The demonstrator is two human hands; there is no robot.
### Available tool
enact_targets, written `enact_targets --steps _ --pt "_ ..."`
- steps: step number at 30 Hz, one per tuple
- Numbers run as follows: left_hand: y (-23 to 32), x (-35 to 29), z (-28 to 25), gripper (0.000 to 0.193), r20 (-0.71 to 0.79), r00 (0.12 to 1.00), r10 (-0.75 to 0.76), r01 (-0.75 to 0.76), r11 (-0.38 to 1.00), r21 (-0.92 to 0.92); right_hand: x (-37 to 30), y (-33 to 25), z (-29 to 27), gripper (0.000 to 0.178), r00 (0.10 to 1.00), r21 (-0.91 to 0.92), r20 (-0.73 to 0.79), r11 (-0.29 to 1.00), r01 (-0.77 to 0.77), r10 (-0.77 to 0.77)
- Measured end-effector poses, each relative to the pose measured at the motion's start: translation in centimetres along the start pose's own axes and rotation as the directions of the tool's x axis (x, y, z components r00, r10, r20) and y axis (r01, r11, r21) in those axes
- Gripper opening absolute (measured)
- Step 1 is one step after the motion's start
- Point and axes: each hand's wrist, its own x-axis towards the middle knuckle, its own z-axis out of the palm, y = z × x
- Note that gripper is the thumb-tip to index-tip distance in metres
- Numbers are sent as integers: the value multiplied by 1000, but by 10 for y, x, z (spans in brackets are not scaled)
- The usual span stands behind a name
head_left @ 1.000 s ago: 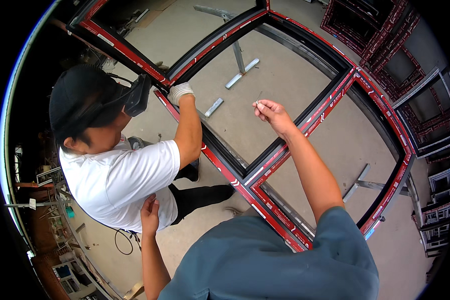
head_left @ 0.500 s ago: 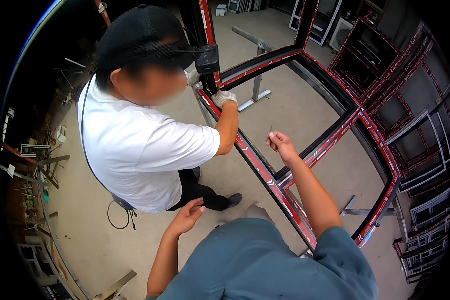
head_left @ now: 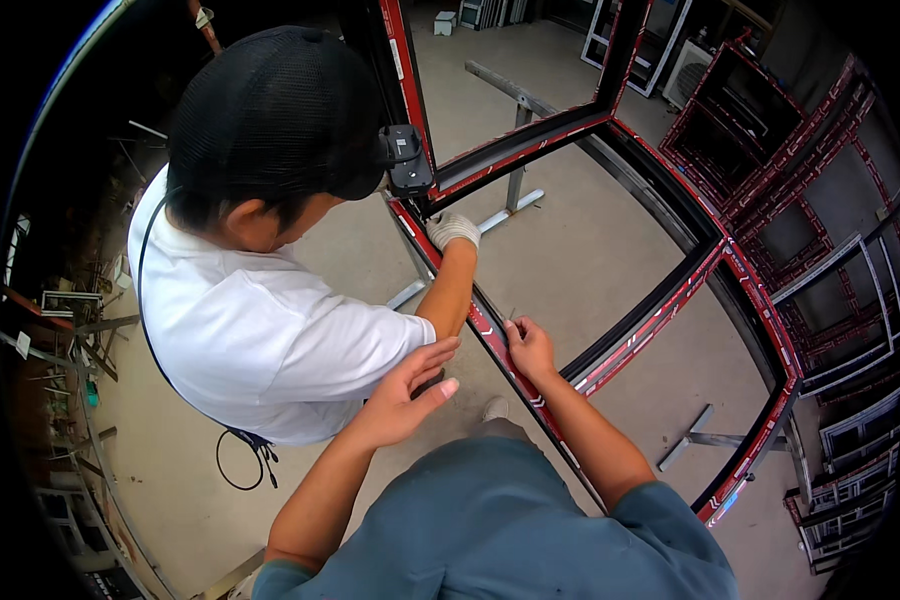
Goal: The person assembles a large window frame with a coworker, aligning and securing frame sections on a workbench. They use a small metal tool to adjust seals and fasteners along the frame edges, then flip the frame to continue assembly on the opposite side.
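Note:
A large window frame (head_left: 625,352) of dark profiles with red protective film spans the middle and right. My right hand (head_left: 532,352) is at the inner edge of its near-left bar, thumb and fingers closed together. Whatever they pinch is hidden or too small to name. My left hand (head_left: 405,398) is raised left of that bar, fingers stretched out and thumb apart, holding nothing. Close beside it is the white sleeve of a co-worker (head_left: 260,290), who bends over the frame. The co-worker's gloved hand (head_left: 452,232) touches the frame's far-left corner.
Metal stands (head_left: 518,208) show through and below the frame. More red-filmed frames (head_left: 810,215) lean along the right side, with pale frames (head_left: 870,420) stacked nearer. Racks and metal bars (head_left: 90,320) line the left. A black cable (head_left: 240,470) hangs at the co-worker's waist.
My right hand has come down and left onto the bar; the thin dark piece at its fingertips no longer shows. My left hand has risen rightward and opened. The co-worker leans lower over the frame.

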Motion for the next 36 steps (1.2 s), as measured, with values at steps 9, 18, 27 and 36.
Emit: enact_targets --steps 9,18,27,36 --pt "-11 48 -38 61 -427 900 -89 77 996 -46 13 -18 9 23 976 62 19 975 213 -215" --pt "4 131 -96 66 -585 805 100 17 981 192 7 -4 6 15 932 43 -53 932 360 -358" --pt "-40 206 -148 73 -674 739 9 170 965 200 6 1 7 12 855 -112 -92 858 501 -511" --pt "-164 277 -230 92 -665 732 146 321 788 526 6 -10 8 11 871 -191 -156 879 436 -466"
